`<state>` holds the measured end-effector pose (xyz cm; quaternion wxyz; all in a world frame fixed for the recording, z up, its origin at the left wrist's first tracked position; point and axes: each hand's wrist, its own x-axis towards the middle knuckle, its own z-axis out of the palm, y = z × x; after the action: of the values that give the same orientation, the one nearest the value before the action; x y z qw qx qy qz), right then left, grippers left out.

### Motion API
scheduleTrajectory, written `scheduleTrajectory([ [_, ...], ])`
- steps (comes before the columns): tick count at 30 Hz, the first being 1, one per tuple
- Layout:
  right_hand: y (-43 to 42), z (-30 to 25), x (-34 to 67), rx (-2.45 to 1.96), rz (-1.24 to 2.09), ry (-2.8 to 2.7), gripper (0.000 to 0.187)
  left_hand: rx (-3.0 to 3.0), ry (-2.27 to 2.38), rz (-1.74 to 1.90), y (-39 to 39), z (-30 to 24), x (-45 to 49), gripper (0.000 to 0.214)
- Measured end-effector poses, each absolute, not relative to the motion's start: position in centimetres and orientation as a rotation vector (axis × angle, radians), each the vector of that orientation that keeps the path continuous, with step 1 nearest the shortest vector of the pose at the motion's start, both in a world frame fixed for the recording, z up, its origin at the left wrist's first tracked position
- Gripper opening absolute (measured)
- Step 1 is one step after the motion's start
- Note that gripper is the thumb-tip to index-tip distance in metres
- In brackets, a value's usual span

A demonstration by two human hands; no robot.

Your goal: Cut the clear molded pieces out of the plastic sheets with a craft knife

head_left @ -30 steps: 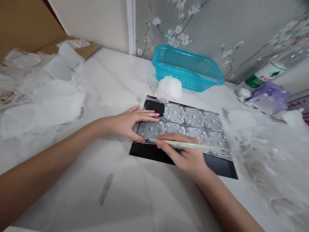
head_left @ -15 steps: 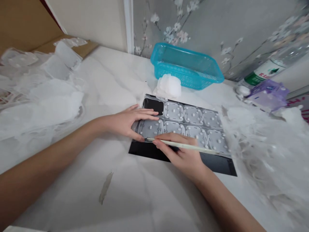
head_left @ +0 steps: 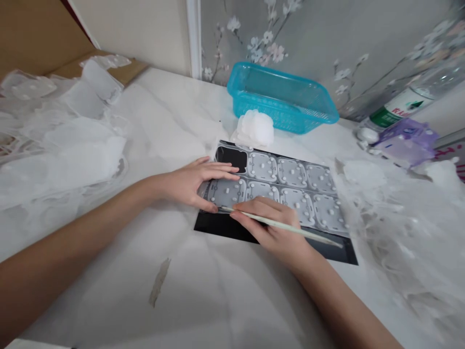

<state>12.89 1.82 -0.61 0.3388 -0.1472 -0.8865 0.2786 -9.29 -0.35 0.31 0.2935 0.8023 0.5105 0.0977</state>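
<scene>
**Left hand** [head_left: 192, 184]: lies flat and open, fingers spread, pressing on the left end of the sheet. It grips nothing.

**Right hand** [head_left: 269, 228]: closed in a pen grip around a slim pale stick [head_left: 286, 227], whose tip meets the sheet just beside the left thumb. The stick runs across the lower row toward the lower right.

**Moulded sheet** [head_left: 290, 174]: grey, in two rows of rounded-square cells with small white studs, lying at centre frame on a black card [head_left: 214, 223]. The top-left cell shows black. Both hands rest on the sheet's lower row.

**About the hands:**
- White stone-patterned tabletop [head_left: 170, 116] — bears everything listed here, with a grey smear [head_left: 159, 281] at lower centre.
- Wad of white translucent pieces [head_left: 255, 129] — just above the sheet's top edge.
- Turquoise plastic basket [head_left: 283, 99] — upper centre, just behind the wad.
- Heap of translucent film scraps [head_left: 61, 140] — left of frame.
- Second heap of film scraps [head_left: 399, 218] — right of frame, against the sheet's right edge.
- Plastic bottle with a green label [head_left: 399, 106] and purple packet [head_left: 409, 145] — upper right.
- Cardboard [head_left: 109, 63] — upper left.
- Grey blossom wallpaper [head_left: 308, 29] — along the top.
</scene>
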Motion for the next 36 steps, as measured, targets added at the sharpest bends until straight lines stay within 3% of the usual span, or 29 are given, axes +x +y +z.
scheduleTrajectory([
  [20,3.4,0.6,14.6,-0.648,1.084,-2.405,0.014,2.131,1.343,0.264,-0.3,0.3,-9.4,0.066],
  [32,2.2,-0.2,13.5,-0.543,0.929,-2.335,0.012,2.150,1.354,0.251,-0.3,0.2,-9.4,0.065],
  [36,2.0,-0.5,13.2,-0.661,1.150,-2.222,0.013,2.165,1.357,0.257,-0.3,0.1,-9.3,0.066],
])
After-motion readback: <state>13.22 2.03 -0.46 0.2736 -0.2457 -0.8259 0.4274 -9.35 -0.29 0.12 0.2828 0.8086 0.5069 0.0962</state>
